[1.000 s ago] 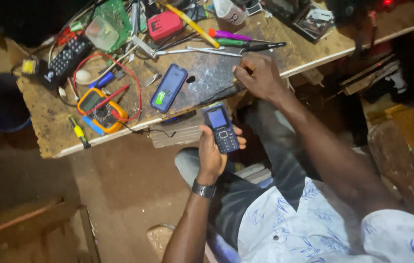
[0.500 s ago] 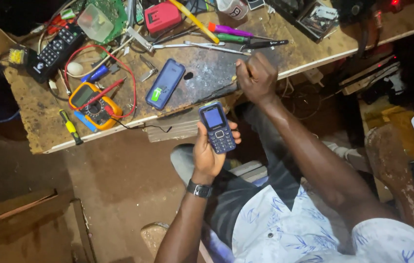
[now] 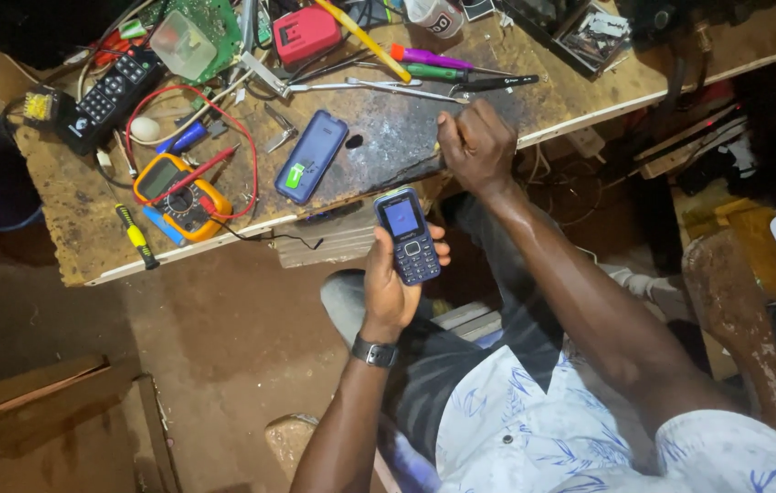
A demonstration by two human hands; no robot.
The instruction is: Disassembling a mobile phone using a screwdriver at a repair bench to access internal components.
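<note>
Fingers (image 3: 438, 251) of left hand (image 3: 392, 288) wrapped around blue keypad phone (image 3: 408, 236), right hand (image 3: 475, 146) curled on workbench (image 3: 388, 151) edge

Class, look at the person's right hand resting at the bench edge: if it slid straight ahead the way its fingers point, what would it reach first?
Probably the metal tweezers lying just beyond the right hand, though depth is hard to judge.
</note>
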